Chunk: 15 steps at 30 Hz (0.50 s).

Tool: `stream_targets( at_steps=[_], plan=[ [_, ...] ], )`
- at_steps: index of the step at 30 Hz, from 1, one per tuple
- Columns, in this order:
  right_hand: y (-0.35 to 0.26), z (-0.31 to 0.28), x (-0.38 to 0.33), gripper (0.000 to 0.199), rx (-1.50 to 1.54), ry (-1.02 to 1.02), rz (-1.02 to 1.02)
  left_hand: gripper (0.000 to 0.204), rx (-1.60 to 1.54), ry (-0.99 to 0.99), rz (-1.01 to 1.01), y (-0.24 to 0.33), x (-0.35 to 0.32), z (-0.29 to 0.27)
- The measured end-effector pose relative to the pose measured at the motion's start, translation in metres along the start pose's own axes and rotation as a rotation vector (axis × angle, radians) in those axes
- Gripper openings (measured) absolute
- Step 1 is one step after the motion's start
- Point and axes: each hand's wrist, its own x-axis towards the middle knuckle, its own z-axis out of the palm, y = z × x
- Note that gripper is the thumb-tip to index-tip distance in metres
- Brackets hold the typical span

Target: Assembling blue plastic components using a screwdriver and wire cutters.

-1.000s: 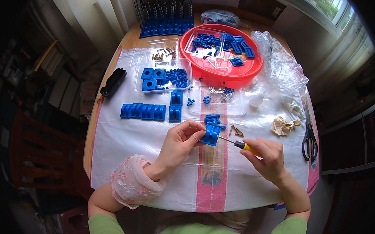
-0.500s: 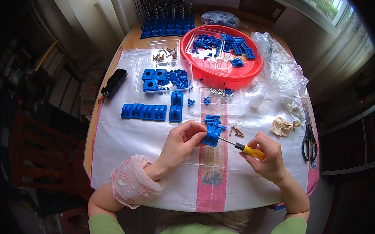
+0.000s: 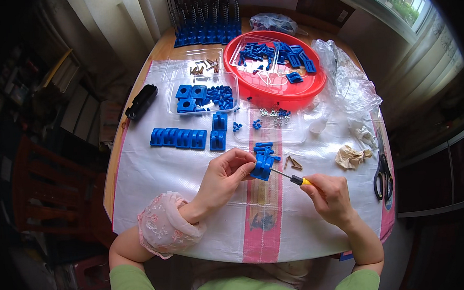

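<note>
Between thumb and fingers, my left hand [image 3: 227, 172] pinches a blue plastic bracket [image 3: 262, 167] by its left side, near the middle of the table. My right hand [image 3: 327, 196] is wrapped round the yellow and black handle of a screwdriver [image 3: 299, 181]. The shaft points left, and its tip meets the right side of the bracket; whether it sits in a screw is too small to tell. Just beyond the bracket lie several blue plastic rods [image 3: 264, 148]. A few brass-coloured screws [image 3: 294, 164] lie to their right.
Blue brackets stand in a row [image 3: 178, 139] at left. Behind are a clear box [image 3: 173, 107] of blue parts, a lid [image 3: 294, 136] with nuts, and a red basin [image 3: 320, 82]. Scissors [image 3: 383, 179], crumpled cloth [image 3: 351, 157] and plastic bags [image 3: 344, 81] lie right; a black case [image 3: 141, 102] lies left.
My right hand has turned on the screwdriver, and its fingers now cover more of the yellow handle. My left hand and the bracket have hardly moved.
</note>
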Motion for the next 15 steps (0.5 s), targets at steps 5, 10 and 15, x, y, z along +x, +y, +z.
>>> stream_targets(
  at_steps=[5,10,15],
  plan=[
    [0.0044,0.0009,-0.002,0.013,0.103,-0.069,0.116,0.011,0.025,0.001,0.004,-0.0021,0.0,-0.0011],
    [0.0043,-0.0036,0.0005,0.015,0.228,-0.155,0.269,0.011,0.006,0.0,-0.01,0.0,-0.0003,0.0007],
    [0.0048,-0.0002,0.0007,0.013,0.152,-0.05,0.117,0.011,-0.006,-0.009,-0.011,0.0013,-0.0005,0.0002]
  ],
)
